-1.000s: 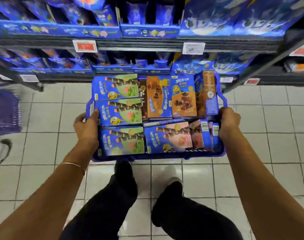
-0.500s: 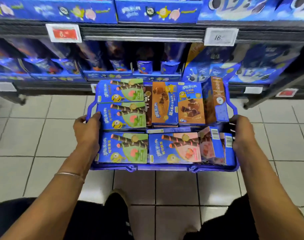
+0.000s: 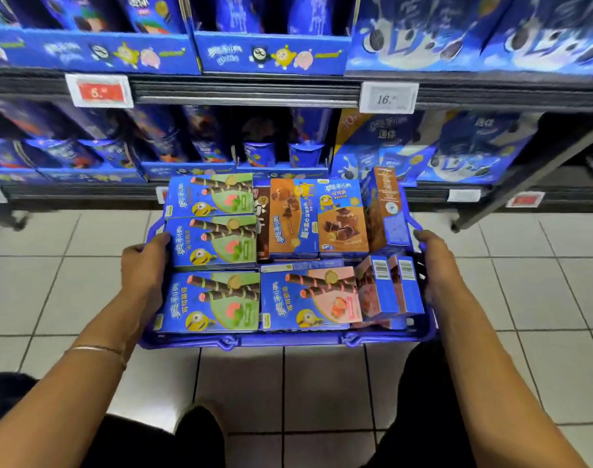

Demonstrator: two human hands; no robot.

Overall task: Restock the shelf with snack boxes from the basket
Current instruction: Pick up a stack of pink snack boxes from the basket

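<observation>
A blue plastic basket (image 3: 281, 340) hangs in front of me above the tiled floor, packed with several snack boxes. Three green-fronted boxes (image 3: 214, 241) lie flat along its left side, a pink one (image 3: 310, 300) at the front, brown ones (image 3: 342, 217) at the back, and a few stand on edge at the right (image 3: 388, 207). My left hand (image 3: 143, 261) grips the basket's left rim. My right hand (image 3: 435, 255) grips the right rim. The shelf (image 3: 248, 92) rises just behind the basket, its tiers filled with blue packages.
Price tags (image 3: 388, 97) hang on the shelf rails. The low tier (image 3: 86, 192) holds blue display trays and cups (image 3: 259, 153). A shelf leg (image 3: 457, 224) stands on the white tiles at the right. My dark-trousered legs (image 3: 194, 437) are below the basket.
I have come closer to the shelf and sunk lower, so the shelf tiers loom larger. Both hands keep their hold on the basket, which has stayed level.
</observation>
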